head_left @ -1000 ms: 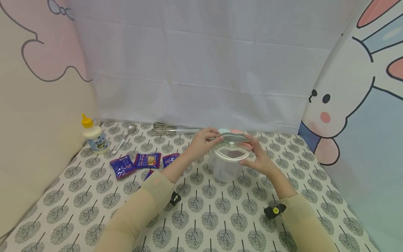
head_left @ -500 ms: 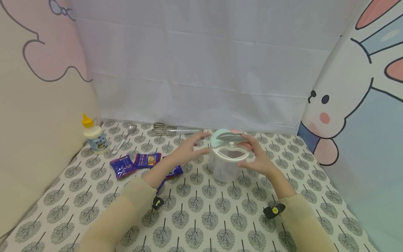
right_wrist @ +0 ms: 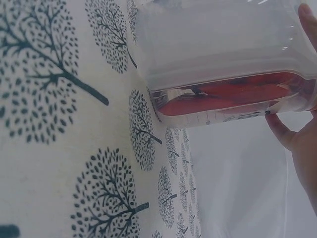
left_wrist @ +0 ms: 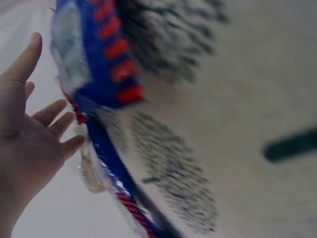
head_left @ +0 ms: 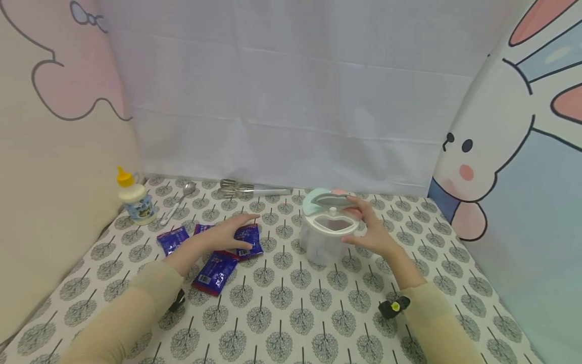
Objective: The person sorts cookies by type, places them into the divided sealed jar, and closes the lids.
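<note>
A clear storage canister (head_left: 320, 247) with a white top stands right of centre. One grey-green flip lid (head_left: 332, 200) is raised, above an open lip-shaped mouth. My right hand (head_left: 377, 235) grips the canister, fingers at the raised lid and thumb at the front rim. In the right wrist view, red packets show inside one compartment of the canister (right_wrist: 193, 54). My left hand (head_left: 223, 235) is spread above several blue snack packets with red crimped edges, holding nothing; one packet (head_left: 215, 273) lies just in front of it, and another packet (head_left: 251, 241) is beneath its fingers.
A squeeze bottle (head_left: 138, 205) with a yellow cap stands at the far left, beside a spoon (head_left: 177, 203). Metal whisk-like utensils (head_left: 256, 191) lie along the back edge. White cloth hangs behind the tree-patterned tablecloth (head_left: 282, 323).
My left hand has let go of the canister lid and moved left and nearer, to over the snack packets. The right hand keeps its grip on the canister.
</note>
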The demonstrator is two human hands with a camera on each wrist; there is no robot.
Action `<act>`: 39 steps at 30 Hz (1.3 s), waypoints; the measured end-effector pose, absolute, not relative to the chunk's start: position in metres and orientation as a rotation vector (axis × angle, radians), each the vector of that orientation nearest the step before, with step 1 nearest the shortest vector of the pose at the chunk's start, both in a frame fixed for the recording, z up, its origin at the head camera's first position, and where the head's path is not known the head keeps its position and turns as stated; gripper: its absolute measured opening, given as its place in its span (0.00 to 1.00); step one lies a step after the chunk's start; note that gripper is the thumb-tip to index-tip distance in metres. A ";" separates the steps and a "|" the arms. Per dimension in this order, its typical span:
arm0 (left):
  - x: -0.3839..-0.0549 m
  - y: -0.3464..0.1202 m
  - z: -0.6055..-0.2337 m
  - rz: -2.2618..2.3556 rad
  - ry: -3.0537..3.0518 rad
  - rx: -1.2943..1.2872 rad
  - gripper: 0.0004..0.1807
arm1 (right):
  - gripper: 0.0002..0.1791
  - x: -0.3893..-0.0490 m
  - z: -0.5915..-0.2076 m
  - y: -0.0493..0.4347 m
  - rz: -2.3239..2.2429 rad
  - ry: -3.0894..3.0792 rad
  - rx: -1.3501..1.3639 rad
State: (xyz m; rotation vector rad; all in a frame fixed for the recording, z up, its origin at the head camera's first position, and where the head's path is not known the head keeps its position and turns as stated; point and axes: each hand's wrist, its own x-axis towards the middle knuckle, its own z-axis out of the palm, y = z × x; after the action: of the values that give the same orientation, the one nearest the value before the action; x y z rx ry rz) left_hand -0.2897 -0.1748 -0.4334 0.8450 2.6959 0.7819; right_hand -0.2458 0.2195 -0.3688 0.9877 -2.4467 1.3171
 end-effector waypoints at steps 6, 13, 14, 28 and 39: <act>-0.295 -0.184 -0.447 0.681 2.768 0.900 0.39 | 0.52 -0.244 -0.370 0.219 1.308 -2.451 0.981; -0.296 -0.173 -0.438 0.753 2.789 0.903 0.28 | 0.52 -0.247 -0.372 0.220 1.314 -2.411 1.017; -0.296 -0.172 -0.436 0.774 2.789 0.908 0.26 | 0.53 -0.247 -0.372 0.220 1.311 -2.407 1.023; -0.281 -0.141 -0.390 1.067 2.794 1.080 0.20 | 0.52 -0.249 -0.371 0.220 1.313 -2.421 0.999; -0.270 -0.102 -0.322 1.319 2.808 1.313 0.21 | 0.53 -0.251 -0.370 0.220 1.301 -2.424 1.010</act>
State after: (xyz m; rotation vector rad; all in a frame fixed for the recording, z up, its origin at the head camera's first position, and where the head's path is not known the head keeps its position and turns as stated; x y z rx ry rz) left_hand -0.2703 -0.1023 -0.3221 1.3134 2.8080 1.3186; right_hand -0.2506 0.2198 -0.3703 1.0104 -2.4235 1.3009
